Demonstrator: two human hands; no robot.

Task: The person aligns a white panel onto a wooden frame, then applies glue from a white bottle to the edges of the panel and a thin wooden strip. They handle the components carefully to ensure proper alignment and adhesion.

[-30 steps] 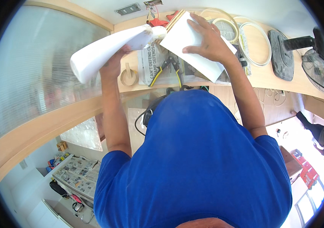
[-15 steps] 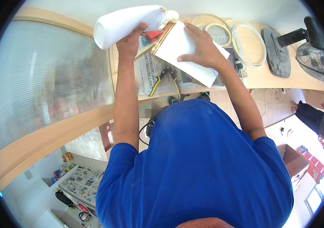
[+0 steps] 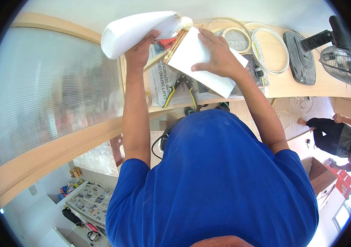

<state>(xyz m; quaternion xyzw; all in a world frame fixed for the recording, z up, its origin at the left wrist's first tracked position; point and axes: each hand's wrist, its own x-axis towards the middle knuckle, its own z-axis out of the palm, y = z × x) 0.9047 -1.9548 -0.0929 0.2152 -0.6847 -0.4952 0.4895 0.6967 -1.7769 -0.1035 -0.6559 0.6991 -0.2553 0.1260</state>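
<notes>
My left hand (image 3: 139, 52) is wrapped round a large white squeeze bottle (image 3: 136, 32), tilted nearly on its side. The bottle's crusted, yellowish nozzle (image 3: 186, 23) is at the far end of a white flat board's (image 3: 183, 52) brown edge (image 3: 175, 46); whether it touches cannot be told. My right hand (image 3: 220, 55) grips that board, thumb and fingers spread over its white face. Below the board's left corner, yellow-and-black handled pliers (image 3: 180, 87) lie with handles apart on newspaper (image 3: 157, 82). A red object (image 3: 166, 43) shows partly behind the bottle.
Round hoops (image 3: 287, 51) and a round mesh-like piece (image 3: 237, 40) lie on the wooden table (image 3: 276, 88). Farther right stand a black fan base (image 3: 302, 61) and a fan (image 3: 342, 61). A ribbed translucent panel (image 3: 52, 90) rises at left. Another person (image 3: 327, 133) is at far right.
The bottle and board keep nearly the same pose, with the view slightly shifted. The nozzle stays by the board's brown edge. The person at far right has moved inward, with legs and a hand showing more.
</notes>
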